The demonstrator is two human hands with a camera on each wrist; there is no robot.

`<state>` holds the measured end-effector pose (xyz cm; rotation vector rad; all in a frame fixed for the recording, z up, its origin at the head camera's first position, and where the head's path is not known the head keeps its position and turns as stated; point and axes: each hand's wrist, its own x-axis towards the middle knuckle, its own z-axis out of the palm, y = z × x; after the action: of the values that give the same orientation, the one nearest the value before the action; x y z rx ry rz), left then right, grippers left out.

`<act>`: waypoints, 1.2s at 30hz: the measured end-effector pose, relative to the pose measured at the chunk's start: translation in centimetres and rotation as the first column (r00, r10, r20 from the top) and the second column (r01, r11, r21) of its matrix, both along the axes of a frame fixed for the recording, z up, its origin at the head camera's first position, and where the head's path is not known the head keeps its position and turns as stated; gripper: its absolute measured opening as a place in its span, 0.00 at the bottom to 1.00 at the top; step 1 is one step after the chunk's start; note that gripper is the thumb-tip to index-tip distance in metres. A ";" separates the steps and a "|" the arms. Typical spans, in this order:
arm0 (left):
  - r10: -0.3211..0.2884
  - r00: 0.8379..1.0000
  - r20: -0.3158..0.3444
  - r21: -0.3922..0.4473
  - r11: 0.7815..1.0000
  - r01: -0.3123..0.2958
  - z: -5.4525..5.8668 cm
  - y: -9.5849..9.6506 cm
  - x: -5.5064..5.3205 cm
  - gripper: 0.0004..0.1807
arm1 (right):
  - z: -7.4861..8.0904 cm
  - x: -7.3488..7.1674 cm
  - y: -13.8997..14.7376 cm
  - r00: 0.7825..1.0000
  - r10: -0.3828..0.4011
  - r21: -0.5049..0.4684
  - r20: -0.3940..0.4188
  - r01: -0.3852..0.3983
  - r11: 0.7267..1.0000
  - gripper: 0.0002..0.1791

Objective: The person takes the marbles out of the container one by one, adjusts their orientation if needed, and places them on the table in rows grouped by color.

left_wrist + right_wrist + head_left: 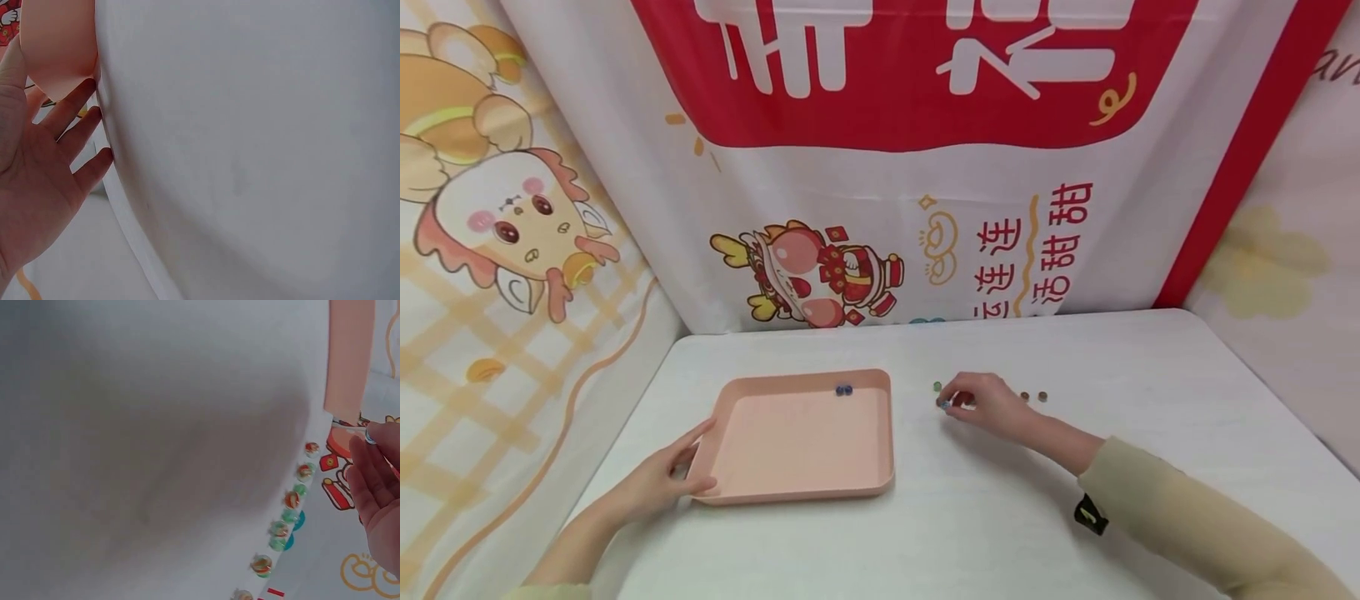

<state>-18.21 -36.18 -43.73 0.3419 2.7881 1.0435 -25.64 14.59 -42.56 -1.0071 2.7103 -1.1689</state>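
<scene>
A shallow pink tray [797,497] lies on the white table, with two blue marbles [844,390] at its far right inside. My left hand [658,479] rests at the tray's left side, its spread fingers and thumb touching the rim. Seen from the left wrist, the fingers [78,119] lie fairly straight near the tray wall. Right of the tray, my right hand [988,404] pinches a bluish marble [370,436] between thumb and finger. Close by lie a green marble [937,387] and brownish marbles [1042,397]; the hand partly covers some.
In the right wrist view, several green and orange-swirled marbles [292,500] form a line along the table. A printed cloth [895,208] hangs behind the table [985,533], and patterned cloths hang at both sides. A black object [1090,515] sits beside the right sleeve.
</scene>
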 end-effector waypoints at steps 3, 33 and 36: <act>0.000 1.000 0.005 0.005 1.000 0.000 0.2 0.1 0.0 0.52 | -0.8 0.1 0.0 1.000 -0.002 0.034 0.012 0.002 0.999 0.11; 0.031 0.999 0.025 -0.031 0.999 -0.031 0.1 0.3 0.2 0.53 | -2.9 -0.7 -0.7 0.999 -0.030 0.217 -0.042 0.038 0.975 0.10; 0.037 0.999 0.026 -0.038 0.999 -0.036 0.1 0.3 0.3 0.53 | -2.5 -0.5 -0.6 0.999 -0.032 0.212 0.002 0.031 0.977 0.11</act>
<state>-17.95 -35.85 -43.60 0.2719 2.7960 0.9940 -26.18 14.01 -45.05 -0.9325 2.7811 -0.8602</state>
